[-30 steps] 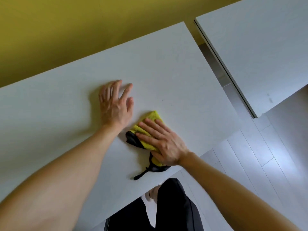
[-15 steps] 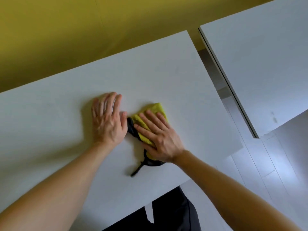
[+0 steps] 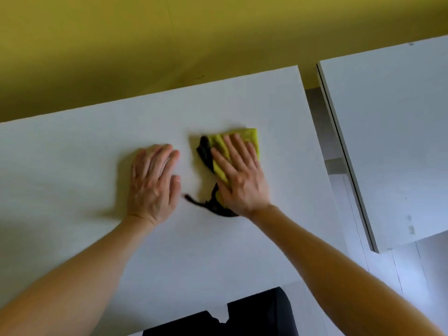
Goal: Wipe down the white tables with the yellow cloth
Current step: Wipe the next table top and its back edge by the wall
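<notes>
Lying on the white desk [image 3: 72, 170], the yellow cloth [image 3: 251, 139] is pressed flat by the right hand [image 3: 241, 183]. The fingers [image 3: 233, 151] of this hand are held straight and slightly spread over the fabric. They are not curled around it, so the cloth is held only by pressure from above. The cloth is folded, and its yellow part is seen past the fingertips, toward the far edge of the desk. A black border [image 3: 205, 151] of the cloth is shown at the thumb side of the hand. A thin black strap [image 3: 208, 205] is seen coming out from under the heel of the palm, toward the near edge. The cloth is found about halfway between the far edge and the near edge, and nearer to the right edge than to the left one.

The left hand [image 3: 152, 187] is laid palm down on the bare desk, just beside the cloth but apart from it. Its fingers [image 3: 165, 161] are released and stretched, and nothing is grasped by them. Both forearms are extended over the near edge.

A yellow wall [image 3: 169, 44] is seen behind the far edge of the desk. A second white desk [image 3: 392, 141] is seen past the right edge, separated by a narrow gap through which a pale floor [image 3: 346, 214] is visible. Some dark clothing [image 3: 257, 316] is seen below the near edge. The cloth and the black strap are shown slightly blurred.
</notes>
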`<state>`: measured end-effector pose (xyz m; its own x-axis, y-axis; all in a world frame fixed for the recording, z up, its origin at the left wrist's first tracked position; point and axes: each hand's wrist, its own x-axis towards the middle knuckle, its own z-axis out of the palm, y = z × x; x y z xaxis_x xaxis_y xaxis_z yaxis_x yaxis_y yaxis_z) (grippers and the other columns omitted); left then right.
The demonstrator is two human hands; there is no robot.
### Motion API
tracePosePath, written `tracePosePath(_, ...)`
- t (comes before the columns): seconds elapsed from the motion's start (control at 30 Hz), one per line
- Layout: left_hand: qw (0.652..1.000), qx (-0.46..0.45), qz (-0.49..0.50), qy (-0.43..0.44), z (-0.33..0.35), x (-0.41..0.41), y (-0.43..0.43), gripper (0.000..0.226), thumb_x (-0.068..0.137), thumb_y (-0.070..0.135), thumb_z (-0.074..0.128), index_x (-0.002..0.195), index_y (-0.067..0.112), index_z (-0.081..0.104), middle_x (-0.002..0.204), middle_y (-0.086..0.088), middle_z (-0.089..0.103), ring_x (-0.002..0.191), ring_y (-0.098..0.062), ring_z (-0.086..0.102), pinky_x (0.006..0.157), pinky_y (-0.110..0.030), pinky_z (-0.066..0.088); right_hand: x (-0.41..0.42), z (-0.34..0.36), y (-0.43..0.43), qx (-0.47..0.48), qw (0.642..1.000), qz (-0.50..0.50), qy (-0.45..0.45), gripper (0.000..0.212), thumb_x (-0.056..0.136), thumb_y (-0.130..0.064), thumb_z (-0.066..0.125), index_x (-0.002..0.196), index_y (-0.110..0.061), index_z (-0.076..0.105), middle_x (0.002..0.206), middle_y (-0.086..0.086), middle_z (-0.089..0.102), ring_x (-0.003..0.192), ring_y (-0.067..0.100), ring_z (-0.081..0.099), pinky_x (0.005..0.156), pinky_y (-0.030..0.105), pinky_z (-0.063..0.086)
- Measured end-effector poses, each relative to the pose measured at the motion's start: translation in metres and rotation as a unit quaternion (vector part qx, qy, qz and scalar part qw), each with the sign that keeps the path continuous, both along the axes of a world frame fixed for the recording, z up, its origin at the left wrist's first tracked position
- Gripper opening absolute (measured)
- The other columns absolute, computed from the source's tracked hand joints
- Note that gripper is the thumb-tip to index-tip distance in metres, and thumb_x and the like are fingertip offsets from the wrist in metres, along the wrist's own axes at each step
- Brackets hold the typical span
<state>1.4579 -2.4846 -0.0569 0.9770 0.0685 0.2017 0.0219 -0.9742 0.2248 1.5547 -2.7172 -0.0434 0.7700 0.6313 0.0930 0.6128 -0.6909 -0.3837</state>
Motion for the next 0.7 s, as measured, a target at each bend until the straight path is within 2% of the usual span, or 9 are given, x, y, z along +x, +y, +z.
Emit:
tracePosePath(0.07, 1.0, -0.004, -0.003, 0.002, 0.001, 0.002, 0.0, 0.053, 0.106, 0.023, 0.047, 0.157, 0.008, 0.054, 0.166, -0.01, 0.048, 0.154, -0.038, 0.044, 0.126, -0.063, 0.03, -0.017, 0.0, 0.001, -0.012, 0.987, 0.162, 0.007, 0.074, 0.097, -0.029, 0.066, 0.166, -0.018, 0.043, 0.178, 0.012, 0.027, 0.167, 0.037, 0.014, 0.132, 0.062, 0.02)
tracePosePath(0.13, 1.0, -0.005, -0.001, 0.005, 0.002, 0.002, 0.0, 0.054, 0.106, 0.022, 0.047, 0.158, 0.007, 0.053, 0.167, -0.011, 0.048, 0.155, -0.037, 0.044, 0.126, -0.064, 0.03, 0.014, -0.001, -0.016, -0.027, 0.972, 0.231, -0.018, 0.074, 0.098, -0.028, 0.064, 0.167, -0.018, 0.041, 0.177, 0.011, 0.028, 0.167, 0.035, 0.016, 0.132, 0.06, 0.021)
tracePosePath(0.17, 1.0, -0.005, -0.001, 0.004, 0.002, 0.003, -0.001, 0.054, 0.106, 0.022, 0.047, 0.158, 0.007, 0.053, 0.167, -0.011, 0.047, 0.155, -0.037, 0.043, 0.126, -0.065, 0.03, 0.038, 0.0, -0.027, -0.036, 0.975, 0.218, -0.03, 0.074, 0.098, -0.03, 0.065, 0.167, -0.019, 0.042, 0.177, 0.01, 0.03, 0.167, 0.034, 0.019, 0.132, 0.06, 0.021)
tracePosePath(0.27, 1.0, -0.009, 0.001, 0.003, -0.001, 0.003, -0.002, 0.054, 0.106, 0.023, 0.048, 0.158, 0.008, 0.054, 0.167, -0.011, 0.047, 0.155, -0.038, 0.044, 0.126, -0.064, 0.03, 0.124, 0.008, -0.06, -0.074, 0.993, 0.073, -0.046, 0.08, 0.094, -0.046, 0.072, 0.165, -0.018, 0.046, 0.172, 0.012, 0.04, 0.165, 0.035, 0.025, 0.133, 0.061, 0.018)
tracePosePath(0.37, 1.0, -0.013, 0.004, 0.0, -0.001, 0.004, 0.0, 0.054, 0.105, 0.023, 0.051, 0.157, 0.008, 0.055, 0.166, -0.012, 0.048, 0.153, -0.038, 0.046, 0.126, -0.063, 0.03, 0.158, 0.008, -0.065, -0.099, 0.994, 0.012, -0.037, 0.077, 0.098, -0.052, 0.064, 0.164, -0.017, 0.043, 0.173, 0.017, 0.034, 0.166, 0.038, 0.018, 0.135, 0.059, 0.013)
tracePosePath(0.5, 0.999, -0.034, 0.026, 0.001, 0.009, 0.003, -0.001, 0.052, 0.098, 0.017, 0.058, 0.148, 0.002, 0.06, 0.156, -0.019, 0.055, 0.146, -0.042, 0.05, 0.124, -0.061, 0.034, 0.094, -0.003, -0.018, -0.07, 0.994, -0.08, -0.025, 0.082, 0.097, -0.054, 0.059, 0.167, -0.015, 0.041, 0.178, 0.021, 0.022, 0.167, 0.042, 0.013, 0.135, 0.061, 0.007)
tracePosePath(0.6, 0.992, -0.081, 0.099, 0.004, 0.026, -0.008, 0.012, 0.055, 0.087, 0.011, 0.058, 0.141, 0.004, 0.063, 0.145, -0.018, 0.06, 0.137, -0.043, 0.055, 0.119, -0.058, 0.04, 0.013, -0.001, 0.038, -0.041, 0.998, 0.039, -0.005, 0.085, 0.096, -0.056, 0.062, 0.168, -0.017, 0.039, 0.178, 0.019, 0.02, 0.167, 0.042, 0.009, 0.133, 0.064, 0.01)
tracePosePath(0.7, 0.989, -0.055, 0.114, 0.079, 0.045, -0.029, 0.044, 0.07, 0.083, 0.031, 0.065, 0.149, 0.011, 0.058, 0.155, -0.014, 0.051, 0.147, -0.04, 0.048, 0.123, -0.055, 0.037, -0.031, 0.007, 0.072, -0.071, 0.984, 0.164, 0.016, 0.083, 0.102, -0.06, 0.051, 0.173, -0.023, 0.026, 0.182, 0.013, 0.009, 0.169, 0.036, 0.0, 0.134, 0.06, 0.009)
